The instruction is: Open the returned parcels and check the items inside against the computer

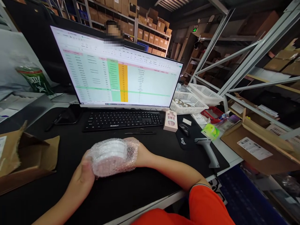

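Note:
Between my two hands is a bundle in clear bubble wrap (110, 157), with white, round-edged layers and a pinkish face showing through. My left hand (85, 170) grips its left end, thumb on the near side. At the right end my right hand (138, 153) is closed around the wrap, its fingers mostly hidden behind it. The bundle is held above the black desk mat (131, 187), in front of the keyboard (122, 120). Left of my left hand stands an opened cardboard box (28, 159) with its flaps up.
A monitor (145, 81) with a spreadsheet stands behind the keyboard. To the right are a small pink box (170, 121), a mouse (184, 129), a barcode scanner (208, 151), white baskets (187, 104) and a large carton (255, 147). Another person is partly visible beyond the monitor.

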Motion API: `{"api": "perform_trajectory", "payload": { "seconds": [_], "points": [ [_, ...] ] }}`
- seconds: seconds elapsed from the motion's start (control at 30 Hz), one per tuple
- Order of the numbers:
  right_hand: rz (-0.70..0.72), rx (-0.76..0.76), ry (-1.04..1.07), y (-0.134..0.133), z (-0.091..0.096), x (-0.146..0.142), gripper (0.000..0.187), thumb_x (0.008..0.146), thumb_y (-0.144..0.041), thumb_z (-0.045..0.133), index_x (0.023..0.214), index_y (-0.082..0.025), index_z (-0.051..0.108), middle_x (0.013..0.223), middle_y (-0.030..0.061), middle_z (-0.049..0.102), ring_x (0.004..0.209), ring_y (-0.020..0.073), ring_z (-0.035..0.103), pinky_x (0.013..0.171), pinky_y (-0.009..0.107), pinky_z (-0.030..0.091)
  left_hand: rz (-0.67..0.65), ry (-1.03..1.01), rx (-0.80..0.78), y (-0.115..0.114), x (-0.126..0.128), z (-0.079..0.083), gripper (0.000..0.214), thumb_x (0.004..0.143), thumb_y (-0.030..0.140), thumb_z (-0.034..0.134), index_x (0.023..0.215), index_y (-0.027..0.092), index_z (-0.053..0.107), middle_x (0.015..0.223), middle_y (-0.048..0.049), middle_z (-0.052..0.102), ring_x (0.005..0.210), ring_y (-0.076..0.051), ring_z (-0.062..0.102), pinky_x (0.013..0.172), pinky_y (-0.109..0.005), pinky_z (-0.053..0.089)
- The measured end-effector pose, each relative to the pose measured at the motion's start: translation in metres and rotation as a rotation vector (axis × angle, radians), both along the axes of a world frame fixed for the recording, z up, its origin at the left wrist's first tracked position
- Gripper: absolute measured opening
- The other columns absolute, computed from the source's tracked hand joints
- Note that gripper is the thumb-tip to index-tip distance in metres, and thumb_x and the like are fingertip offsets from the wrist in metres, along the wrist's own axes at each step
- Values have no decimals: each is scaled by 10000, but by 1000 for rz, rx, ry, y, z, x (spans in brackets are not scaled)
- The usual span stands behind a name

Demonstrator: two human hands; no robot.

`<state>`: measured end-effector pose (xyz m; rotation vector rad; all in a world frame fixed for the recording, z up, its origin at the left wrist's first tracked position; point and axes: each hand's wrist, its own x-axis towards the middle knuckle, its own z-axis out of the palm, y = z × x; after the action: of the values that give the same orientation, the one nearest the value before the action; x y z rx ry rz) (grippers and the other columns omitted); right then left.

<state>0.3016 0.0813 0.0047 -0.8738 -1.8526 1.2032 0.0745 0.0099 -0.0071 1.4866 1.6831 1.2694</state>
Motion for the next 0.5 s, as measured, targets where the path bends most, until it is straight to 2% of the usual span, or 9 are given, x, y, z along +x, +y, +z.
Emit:
{"api": "perform_trajectory", "payload": {
  "seconds": [0.07,0.13,0.2,0.3,0.37,0.4,0.5],
  "points": [
    [-33,-51,37,-1,1,1,1060,302,-490,1076,1231,-217,644,1277,113,698,1187,320,688,1079,426,537,61,-56,-54,3,2,12,715,839,874,435,1068,247,691,953,-82,726,1107,-368,678,1024,-496,565],
    [-50,-67,48,-1,11,7,1122,308,-458,1074,1297,-208,606,1255,107,696,1131,292,704,1041,411,558,83,-138,-106,7,2,25,599,774,760,611,1049,231,670,973,-61,732,1009,-323,684,929,-437,579],
    [-74,-36,21,1,26,17,994,384,-448,1056,1250,-200,637,1254,103,684,1102,272,701,992,389,576,88,-217,-158,12,-2,37,533,704,641,701,1028,221,649,875,-29,711,811,-252,660,748,-355,565],
    [-168,37,-43,8,53,39,611,544,-485,986,1002,-188,713,1333,122,639,1175,282,656,888,340,587,206,-225,-195,17,-21,54,464,709,523,654,1063,224,638,742,13,644,600,-177,551,551,-269,444],
    [-276,22,-44,16,66,53,504,617,-531,934,908,-186,709,1270,115,667,1153,286,653,845,335,584,289,-107,-188,20,-42,60,422,745,494,574,1072,235,643,760,1,659,611,-188,565,547,-268,424],
    [-330,-19,-12,19,71,58,501,649,-564,905,909,-186,703,1178,104,697,1092,278,670,830,341,584,283,9,-179,20,-54,60,397,765,499,541,1049,243,649,783,-10,676,647,-207,590,574,-286,442],
    [-371,-190,186,23,79,61,553,727,-682,796,946,-188,681,926,63,725,893,253,699,785,358,590,131,435,-125,19,-82,54,320,836,542,510,857,248,636,711,-31,639,660,-249,573,708,-398,509]
  ]
}}
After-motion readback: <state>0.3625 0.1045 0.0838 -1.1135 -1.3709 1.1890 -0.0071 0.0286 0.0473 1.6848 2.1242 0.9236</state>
